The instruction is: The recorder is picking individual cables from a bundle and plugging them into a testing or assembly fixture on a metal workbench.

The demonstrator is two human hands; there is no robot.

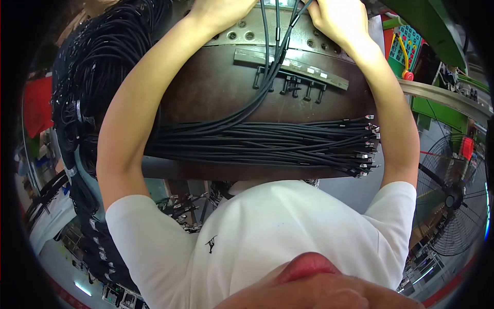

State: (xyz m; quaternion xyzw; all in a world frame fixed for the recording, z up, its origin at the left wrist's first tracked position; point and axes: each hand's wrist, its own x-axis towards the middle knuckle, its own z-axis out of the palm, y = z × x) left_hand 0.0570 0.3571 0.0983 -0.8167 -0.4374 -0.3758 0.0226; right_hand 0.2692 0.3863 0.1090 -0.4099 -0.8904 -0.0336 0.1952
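Both my arms reach forward to the far edge of the view. My left hand (224, 11) is cut off there, its fingers hidden. My right hand (337, 18) is also cut off, with only its thumb side showing beside one of the cables. Several black cables (274, 72) rise between my hands and pass out of view, so what grips them cannot be seen. They curve down into a bundle of black cables (247, 141) lying across the brown table (200, 87), with metal-tipped connectors (368, 147) at the right end.
A metal bar (298, 69) with several black pegs lies under the raised cables. Beyond it is a metal plate with holes (236, 33). A thick mass of black cables (110, 56) hangs at the left. At the right are a green control panel (404, 46) and a fan (453, 198).
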